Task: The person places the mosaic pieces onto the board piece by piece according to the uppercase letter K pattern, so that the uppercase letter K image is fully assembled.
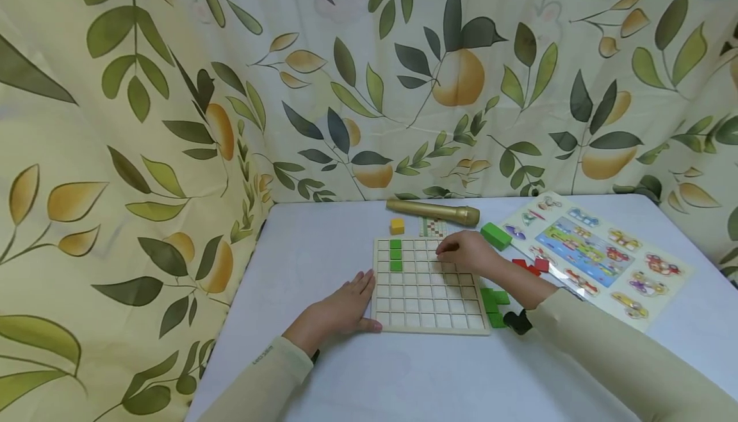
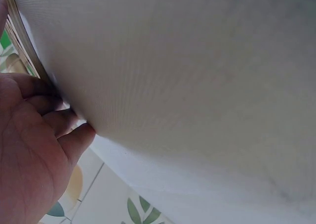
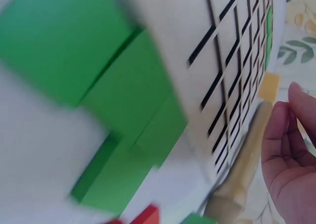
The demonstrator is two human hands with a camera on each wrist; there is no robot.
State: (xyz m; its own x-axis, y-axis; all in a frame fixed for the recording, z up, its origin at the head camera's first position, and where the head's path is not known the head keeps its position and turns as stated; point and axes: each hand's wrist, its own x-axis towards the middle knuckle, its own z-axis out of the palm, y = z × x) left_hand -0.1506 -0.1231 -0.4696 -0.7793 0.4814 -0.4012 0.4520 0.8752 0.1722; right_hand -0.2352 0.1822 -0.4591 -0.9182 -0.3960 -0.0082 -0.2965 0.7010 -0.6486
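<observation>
A pale wooden grid board (image 1: pixel 426 304) lies on the table, with a short column of green cubes (image 1: pixel 396 254) in its upper left squares. Extended fingers of my left hand (image 1: pixel 346 307) rest on the table and touch the board's left edge. Over the upper right squares hovers my right hand (image 1: pixel 469 254), its fingers bent and the thumb near the index fingertip. No block shows between those fingertips in the right wrist view. Green blocks (image 3: pixel 133 95) lie beside the board's right edge. A yellow cube (image 1: pixel 397 226) sits just beyond the far edge.
Behind the board lie a gold microphone (image 1: pixel 432 211) and a small patterned card (image 1: pixel 432 227). To the right are another green block (image 1: pixel 496 235), several red cubes (image 1: pixel 541 265) and a picture puzzle board (image 1: pixel 646 262). A leaf-patterned curtain (image 1: pixel 323 140) hangs behind the table.
</observation>
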